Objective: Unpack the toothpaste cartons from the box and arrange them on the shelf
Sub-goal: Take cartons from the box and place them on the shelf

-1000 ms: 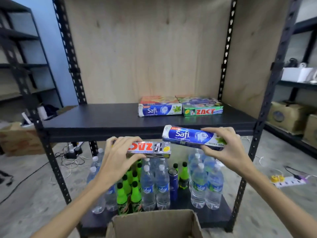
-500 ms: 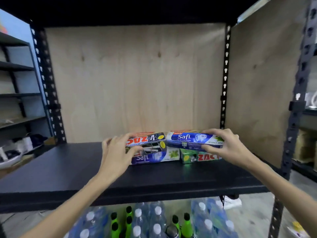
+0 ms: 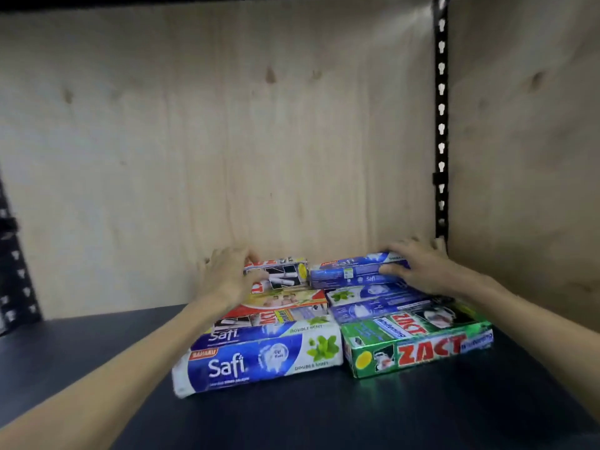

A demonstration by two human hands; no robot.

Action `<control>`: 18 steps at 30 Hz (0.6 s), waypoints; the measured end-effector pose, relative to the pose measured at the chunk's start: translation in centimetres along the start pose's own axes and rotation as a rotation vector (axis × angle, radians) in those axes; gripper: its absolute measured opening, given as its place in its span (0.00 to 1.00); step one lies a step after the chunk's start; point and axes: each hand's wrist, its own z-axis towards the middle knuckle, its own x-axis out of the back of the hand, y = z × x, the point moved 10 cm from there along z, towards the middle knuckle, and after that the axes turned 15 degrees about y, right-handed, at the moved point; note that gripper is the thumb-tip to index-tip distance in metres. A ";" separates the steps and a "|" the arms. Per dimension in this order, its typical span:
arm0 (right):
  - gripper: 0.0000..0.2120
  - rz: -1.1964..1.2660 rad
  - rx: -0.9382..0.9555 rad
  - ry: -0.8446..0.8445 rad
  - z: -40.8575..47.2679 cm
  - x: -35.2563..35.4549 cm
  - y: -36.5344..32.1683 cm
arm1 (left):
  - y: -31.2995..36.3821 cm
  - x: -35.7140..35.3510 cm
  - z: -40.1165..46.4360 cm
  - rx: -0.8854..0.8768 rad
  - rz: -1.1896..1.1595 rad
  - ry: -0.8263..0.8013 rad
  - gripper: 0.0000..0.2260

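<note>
Several toothpaste cartons lie flat on the black shelf (image 3: 97, 368), in two columns running back to the plywood wall. A blue Safi carton (image 3: 259, 362) is front left and a green Zact carton (image 3: 418, 345) front right. My left hand (image 3: 227, 274) grips a red-and-black Zact carton (image 3: 282, 274) at the back left, on top of another carton. My right hand (image 3: 418, 267) grips a blue Safi carton (image 3: 350, 271) at the back right, also on top of the row. The box is out of view.
A plywood back wall (image 3: 227, 141) and a plywood side panel (image 3: 526, 157) close the shelf. A black perforated upright (image 3: 441, 125) stands in the back right corner. Bare black shelf lies to the left of and in front of the cartons.
Both hands have carried their cartons up from below the shelf and further back, onto the rear cartons near the wall. The view has moved in close to the shelf.
</note>
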 end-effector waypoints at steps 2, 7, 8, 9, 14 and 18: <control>0.19 -0.087 0.032 0.044 1.0 -0.5 -0.1 | 0.0 -0.2 0.5 0.016 0.036 0.014 0.12; 0.21 -0.209 0.016 0.067 2.4 -1.0 -0.3 | -0.1 -0.9 1.0 0.045 0.072 0.039 0.15; 0.21 -0.225 0.014 0.068 2.5 -1.1 -0.4 | -0.1 -1.0 1.0 0.050 0.069 0.048 0.15; 0.21 -0.239 0.005 0.070 2.6 -1.1 -0.5 | -0.1 -1.1 0.9 0.050 0.068 0.058 0.14; 0.22 -0.238 -0.072 0.076 2.5 -1.3 -0.2 | 0.3 -1.0 0.6 0.037 0.031 0.106 0.14; 0.22 -0.178 -0.105 0.091 2.6 -1.4 -0.2 | 0.8 -1.3 0.5 0.011 0.050 0.083 0.13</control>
